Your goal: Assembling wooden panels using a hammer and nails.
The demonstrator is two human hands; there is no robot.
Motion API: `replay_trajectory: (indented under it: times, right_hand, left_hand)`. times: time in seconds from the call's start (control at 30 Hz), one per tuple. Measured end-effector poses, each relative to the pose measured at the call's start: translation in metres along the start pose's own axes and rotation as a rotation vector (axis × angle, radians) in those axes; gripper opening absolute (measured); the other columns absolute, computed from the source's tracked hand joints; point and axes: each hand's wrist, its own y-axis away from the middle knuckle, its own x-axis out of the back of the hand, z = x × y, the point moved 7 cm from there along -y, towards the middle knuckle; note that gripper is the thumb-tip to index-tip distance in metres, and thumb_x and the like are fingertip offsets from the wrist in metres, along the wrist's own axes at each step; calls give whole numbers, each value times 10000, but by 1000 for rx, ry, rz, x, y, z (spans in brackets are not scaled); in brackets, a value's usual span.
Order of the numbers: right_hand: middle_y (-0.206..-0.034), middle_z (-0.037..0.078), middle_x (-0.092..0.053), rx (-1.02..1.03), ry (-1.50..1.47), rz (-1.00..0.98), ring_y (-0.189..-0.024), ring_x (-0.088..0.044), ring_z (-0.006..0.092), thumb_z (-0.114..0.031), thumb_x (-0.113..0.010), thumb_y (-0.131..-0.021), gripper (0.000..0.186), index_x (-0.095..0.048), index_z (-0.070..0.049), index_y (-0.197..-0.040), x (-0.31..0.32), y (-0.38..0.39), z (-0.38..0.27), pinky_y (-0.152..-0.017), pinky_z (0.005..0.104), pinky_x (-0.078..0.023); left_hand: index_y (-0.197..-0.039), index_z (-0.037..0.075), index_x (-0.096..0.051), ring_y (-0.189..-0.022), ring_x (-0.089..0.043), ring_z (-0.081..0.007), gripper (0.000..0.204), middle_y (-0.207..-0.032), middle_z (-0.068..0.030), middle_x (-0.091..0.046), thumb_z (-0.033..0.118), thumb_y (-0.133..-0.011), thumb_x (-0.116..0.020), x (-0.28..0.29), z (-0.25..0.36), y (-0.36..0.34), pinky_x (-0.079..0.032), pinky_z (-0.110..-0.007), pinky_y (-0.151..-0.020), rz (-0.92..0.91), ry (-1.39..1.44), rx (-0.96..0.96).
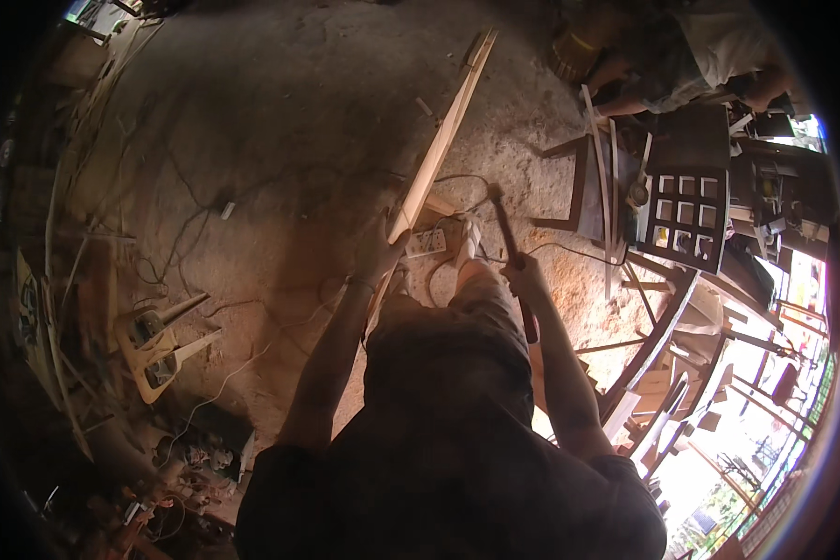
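My left hand point(380, 254) is closed round the near part of a long pale wooden board point(443, 135), which stretches away from me and slants to the right. My right hand point(526, 277) grips a long dark-handled tool that looks like a hammer point(505, 224). Its small head points away from me, and the rest of the handle runs back below my fist. The tool and the board are apart. Between my hands, a white power strip point(427, 243) lies on the ground beside my foot point(469, 240).
Dark cables point(191, 219) trail across the dusty floor. A light wooden chair-like frame point(154, 355) lies at left. At right stand a dark panel with several square openings point(683, 210) and leaning strips point(599, 168). Another person point(663, 70) is at the far right; timber point(658, 392) is piled nearer.
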Motion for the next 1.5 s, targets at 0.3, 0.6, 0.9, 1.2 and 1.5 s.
replay_trajectory:
  times: [0.3,0.6,0.9,1.2,1.5]
  right_hand:
    - [-589,19,-545,213,-494,22,-456,-524,118,-118,-649,-871,130,-584,-70,-769,148,-216,-74,-427,281,-424]
    - [-542,24,-506,127,189,-145,-409,-481,142,-163,-650,-841,175,-580,-60,-718,223,-481,-212,-394,324,-385]
    - [-535,29,-480,121,565,-572,-404,-443,131,-105,-640,-825,220,-512,-71,-650,191,-475,-233,-376,331,-375]
    - [-552,2,-471,50,577,-618,-408,-442,119,-158,-636,-826,217,-502,-108,-662,202,-497,-241,-386,313,-371]
    - [-569,-23,-469,2,527,-622,-433,-456,102,-109,-628,-807,145,-519,-124,-713,202,-504,-227,-398,311,-386]
  left_hand:
    - [-1382,-32,-493,-1053,-603,-138,613,-1208,-99,-625,268,-917,-755,-62,-48,-39,-503,-299,-910,95,312,159]
    - [-1113,30,-667,-794,-667,-172,417,-855,-83,-690,396,-919,-709,-36,-18,-34,-507,-361,-680,199,314,224]
    - [-990,115,-737,-685,-653,-329,432,-718,-132,-651,519,-839,-728,-10,14,-37,-500,-444,-647,99,-318,423]
    - [-1135,135,-745,-831,-694,-356,412,-897,-155,-729,446,-865,-732,-4,24,-39,-541,-447,-776,153,-262,379]
    - [-1168,109,-720,-899,-707,-345,488,-985,-146,-742,494,-869,-705,-5,28,-30,-544,-445,-812,107,-307,487]
